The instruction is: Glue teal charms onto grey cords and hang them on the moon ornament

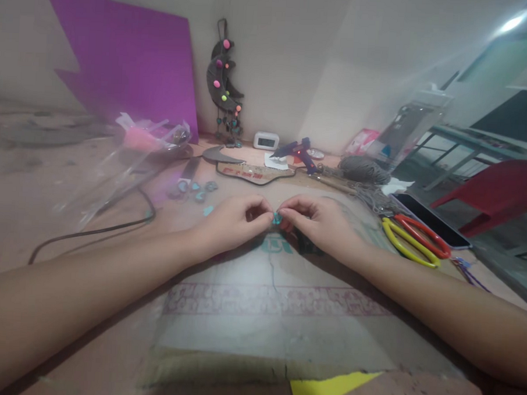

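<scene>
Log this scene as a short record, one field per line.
Left hand: left hand, thumb and fingers pinched on a teal piece
Right hand: right hand, pinched on the same piece
Piece detail: too small to tell
Beyond left hand: loose teal bits
Far edge: clock, with the glue gun to its right
Right side: yarn, phone
Against wall: purple sheet, moon ornament

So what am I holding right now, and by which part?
A small teal piece: your left hand pinches its left side, your right hand its right. It's too small to tell what exactly it is.
</scene>
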{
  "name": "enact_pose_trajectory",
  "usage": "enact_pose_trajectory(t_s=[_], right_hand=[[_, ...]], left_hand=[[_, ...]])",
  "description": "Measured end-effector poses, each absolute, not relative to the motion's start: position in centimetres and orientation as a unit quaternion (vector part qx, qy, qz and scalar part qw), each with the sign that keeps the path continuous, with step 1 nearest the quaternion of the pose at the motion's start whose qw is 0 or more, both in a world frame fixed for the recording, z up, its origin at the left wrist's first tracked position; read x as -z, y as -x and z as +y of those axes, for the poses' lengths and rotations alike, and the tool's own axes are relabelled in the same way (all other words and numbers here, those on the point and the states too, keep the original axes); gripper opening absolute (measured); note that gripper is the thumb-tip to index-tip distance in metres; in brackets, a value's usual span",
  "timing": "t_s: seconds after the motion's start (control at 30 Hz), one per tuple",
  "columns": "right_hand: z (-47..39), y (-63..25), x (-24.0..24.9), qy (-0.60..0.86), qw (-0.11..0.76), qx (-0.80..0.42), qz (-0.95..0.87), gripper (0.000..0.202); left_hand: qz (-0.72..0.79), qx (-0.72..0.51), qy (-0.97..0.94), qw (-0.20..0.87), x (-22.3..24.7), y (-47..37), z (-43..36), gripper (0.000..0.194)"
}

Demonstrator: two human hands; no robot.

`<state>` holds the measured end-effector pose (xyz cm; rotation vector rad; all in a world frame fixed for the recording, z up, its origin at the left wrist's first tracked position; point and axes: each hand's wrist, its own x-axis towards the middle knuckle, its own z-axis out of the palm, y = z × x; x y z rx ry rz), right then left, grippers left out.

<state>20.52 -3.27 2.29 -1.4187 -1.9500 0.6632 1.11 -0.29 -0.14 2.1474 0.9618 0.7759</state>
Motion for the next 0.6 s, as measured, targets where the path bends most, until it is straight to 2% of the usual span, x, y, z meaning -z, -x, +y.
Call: enact_pose_trajectory(t_s=[0.33, 0.6], right_hand=[[-3.72, -20.59, -2.15, 0.527, 0.284, -0.149, -0.787, 0.016], [-3.66, -20.67, -1.94, 0.511, 0.299, -0.132, -0.795, 0.017]], left_hand=[[0.369, -0.285, -0.835, 0.292, 0.10, -1.21, -0.54, 0.023], [0.370, -0.286, -0.830, 0.305, -0.02, -1.17, -0.50, 0.017]])
